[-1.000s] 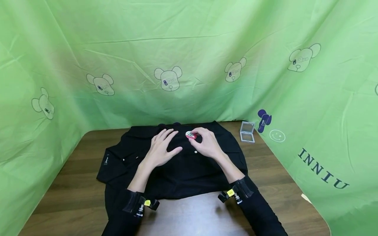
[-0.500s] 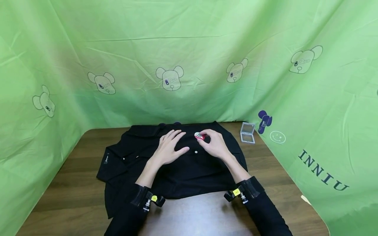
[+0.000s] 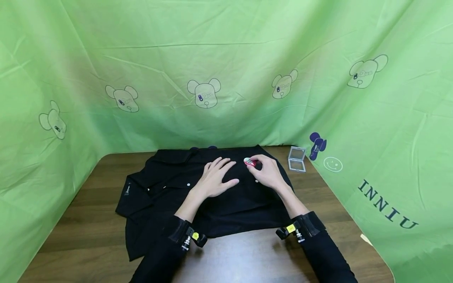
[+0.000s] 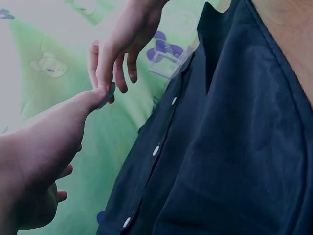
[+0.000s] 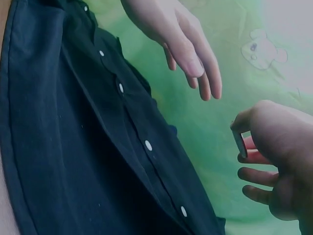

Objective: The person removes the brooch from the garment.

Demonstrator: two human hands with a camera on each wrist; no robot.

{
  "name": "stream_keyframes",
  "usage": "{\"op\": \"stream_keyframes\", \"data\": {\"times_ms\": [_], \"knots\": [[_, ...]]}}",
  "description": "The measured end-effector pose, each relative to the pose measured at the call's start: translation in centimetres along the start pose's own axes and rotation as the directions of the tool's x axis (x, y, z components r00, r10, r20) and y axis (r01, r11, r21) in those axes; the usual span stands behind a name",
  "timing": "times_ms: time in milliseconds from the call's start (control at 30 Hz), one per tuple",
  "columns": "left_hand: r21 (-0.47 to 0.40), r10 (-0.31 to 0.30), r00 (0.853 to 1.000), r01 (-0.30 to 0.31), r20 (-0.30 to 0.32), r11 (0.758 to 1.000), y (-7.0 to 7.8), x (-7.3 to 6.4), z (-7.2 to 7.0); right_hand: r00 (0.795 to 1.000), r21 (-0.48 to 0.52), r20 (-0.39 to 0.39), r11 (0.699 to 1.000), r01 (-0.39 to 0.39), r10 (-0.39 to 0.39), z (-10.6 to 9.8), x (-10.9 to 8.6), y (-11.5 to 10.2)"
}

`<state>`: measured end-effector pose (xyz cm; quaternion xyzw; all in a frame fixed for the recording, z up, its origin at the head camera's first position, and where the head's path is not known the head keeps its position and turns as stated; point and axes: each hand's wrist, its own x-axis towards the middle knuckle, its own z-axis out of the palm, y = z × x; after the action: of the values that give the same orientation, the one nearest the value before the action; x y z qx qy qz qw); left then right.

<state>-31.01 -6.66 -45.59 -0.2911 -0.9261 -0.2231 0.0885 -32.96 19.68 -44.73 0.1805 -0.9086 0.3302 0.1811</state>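
A black button-up shirt (image 3: 244, 204) lies spread across the table, a line of white buttons (image 5: 148, 145) along its front. Above its right part my right hand (image 3: 270, 172) pinches a flat round badge (image 3: 248, 161), red and white with dark print, between thumb and fingers. The badge is seen edge-on in the right wrist view, well off the cloth. My left hand (image 3: 212, 181) is held over the middle of the shirt, fingers straight and thumb spread out, with nothing in it. In the head view a gap shows between its fingertips and the badge.
At the table's back right stands a clear hinged case (image 3: 296, 159), its lid up. A green printed curtain (image 3: 244, 122) hangs close behind and along both sides of the wooden table (image 3: 81, 232). Each wrist wears a small camera on a black strap (image 3: 308, 225).
Both hands have shifted to the right over the shirt, the badge moving along in the right hand. Shirt and case stay in place.
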Motion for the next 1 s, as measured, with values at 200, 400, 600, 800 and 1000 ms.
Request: {"op": "stream_keyframes", "data": {"times_ms": [200,400,600,800,1000], "knots": [[0.014,0.026,0.999,-0.026,0.022,1.0,0.7,0.7,0.8,0.999,-0.028,0.006,0.999,-0.042,0.042,-0.7,-0.2,1.0],[0.019,0.036,0.998,-0.036,0.045,0.999,1.4,1.2,1.3,0.997,-0.032,0.002,0.996,-0.078,0.078,-1.4,-0.5,2.4],[0.015,0.045,0.997,-0.046,0.065,0.999,2.1,1.7,1.9,0.995,-0.044,-0.021,0.995,-0.093,0.092,-2.3,-0.9,4.1],[0.008,0.049,0.995,-0.05,0.084,0.999,2.7,2.0,2.3,0.994,-0.075,-0.03,0.991,-0.112,0.11,-3.1,-1.3,5.7],[0.018,0.058,0.994,-0.059,0.09,0.998,3.2,2.4,2.9,0.989,-0.089,-0.032,0.985,-0.146,0.144,-4.0,-1.7,6.8]]}}
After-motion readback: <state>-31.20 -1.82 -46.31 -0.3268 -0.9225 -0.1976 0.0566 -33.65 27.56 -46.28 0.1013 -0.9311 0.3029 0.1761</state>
